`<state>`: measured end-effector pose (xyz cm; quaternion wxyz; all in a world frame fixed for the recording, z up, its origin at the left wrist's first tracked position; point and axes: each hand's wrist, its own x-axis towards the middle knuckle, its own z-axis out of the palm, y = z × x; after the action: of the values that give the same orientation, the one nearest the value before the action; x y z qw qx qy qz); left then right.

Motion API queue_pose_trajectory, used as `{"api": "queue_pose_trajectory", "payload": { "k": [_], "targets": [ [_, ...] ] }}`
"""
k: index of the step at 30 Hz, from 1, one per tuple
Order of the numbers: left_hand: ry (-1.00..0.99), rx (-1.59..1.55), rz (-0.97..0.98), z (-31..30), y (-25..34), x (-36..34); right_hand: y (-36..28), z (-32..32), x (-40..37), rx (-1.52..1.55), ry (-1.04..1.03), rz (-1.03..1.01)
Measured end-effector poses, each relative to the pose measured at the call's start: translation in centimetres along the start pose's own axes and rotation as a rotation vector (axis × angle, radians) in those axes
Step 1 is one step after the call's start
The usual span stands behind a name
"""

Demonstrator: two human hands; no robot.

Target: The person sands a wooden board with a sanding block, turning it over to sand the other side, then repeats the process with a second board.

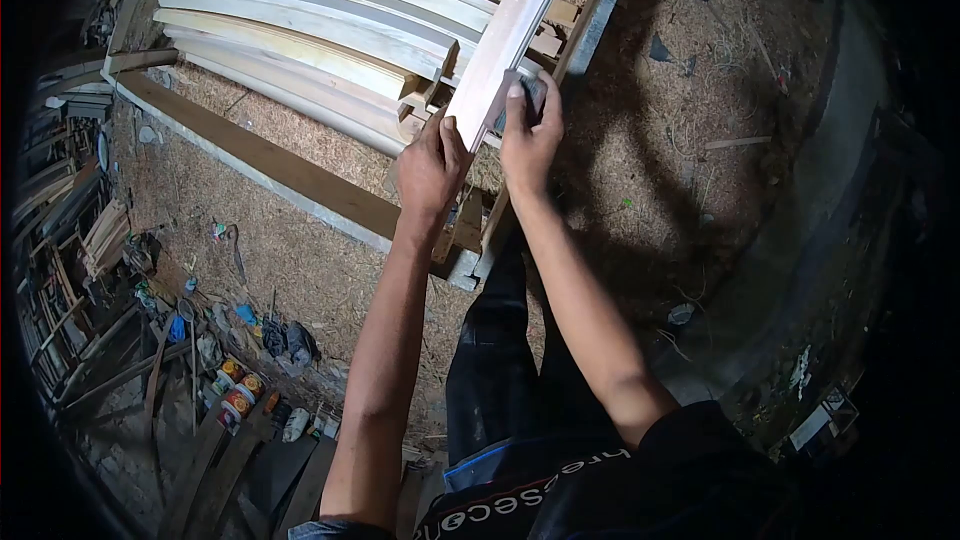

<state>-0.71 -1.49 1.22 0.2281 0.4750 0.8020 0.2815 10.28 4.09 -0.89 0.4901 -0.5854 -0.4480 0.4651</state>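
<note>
the left hand (432, 170) pinched the near end of a long, pale wooden board (508, 28); the right hand (530, 145), curled, held a dark grey block (530, 93) against its right edge. how much was finished could not be told. pale curved planks (310, 2) lay stacked left.

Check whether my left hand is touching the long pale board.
Touching. The head view shows it: the left hand grips the near end of the long pale board, its thumb pressed against the wood with no gap visible.
</note>
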Motion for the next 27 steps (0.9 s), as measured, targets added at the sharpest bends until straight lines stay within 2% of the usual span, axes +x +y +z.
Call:
{"api": "queue_pose_trajectory", "payload": {
  "k": [1, 2, 3, 6, 9, 10, 11, 13, 16, 19, 23, 27],
  "targets": [
    [-0.011, 0.0, 0.013, 0.1, -0.2, 0.0, 0.2, 0.1, -0.5, -0.05, 0.014, -0.05],
    [-0.02, 0.0, 0.03, 0.1, -0.3, 0.1, 0.2, 0.0, -1.7, 0.029, -0.01, 0.009],
    [-0.017, -0.003, 0.034, 0.0, -0.2, 0.0, 0.3, -0.2, -3.1, -0.051, -0.018, -0.024],
    [-0.108, -0.028, -0.021, -0.6, -0.3, -0.5, 0.1, -0.4, -5.9, -0.029, -0.048, 0.054],
    [-0.107, -0.004, -0.044, -1.0, -1.1, -1.7, -0.1, 0.0, -2.6, -0.003, -0.015, 0.04],
    [-0.168, 0.032, -0.115, -1.7, -0.7, -2.0, 0.0, 0.1, -0.9, -0.026, -0.006, 0.041],
    [-0.168, 0.031, -0.115, -1.8, -0.8, -2.2, -1.1, -0.1, 1.1, -0.089, -0.02, 0.057],
    [-0.149, 0.024, -0.089, -1.8, -1.5, -2.9, -2.8, -0.2, 4.2, -0.01, -0.049, 0.168],
    [-0.123, 0.024, -0.065, -1.6, -1.9, -2.8, -1.8, -0.2, 4.6, -0.066, -0.031, 0.079],
    [-0.101, 0.033, -0.059, -1.7, -1.4, -2.8, 0.0, -0.2, 0.4, -0.055, -0.033, -0.017],
    [-0.12, 0.018, -0.117, -1.8, -1.0, -2.8, 1.0, -0.6, -8.0, -0.034, -0.087, 0.083],
    [-0.122, -0.017, -0.149, -2.0, -0.7, -2.7, 0.9, -0.3, -8.1, 0.003, -0.064, 0.087]
  ]
}}
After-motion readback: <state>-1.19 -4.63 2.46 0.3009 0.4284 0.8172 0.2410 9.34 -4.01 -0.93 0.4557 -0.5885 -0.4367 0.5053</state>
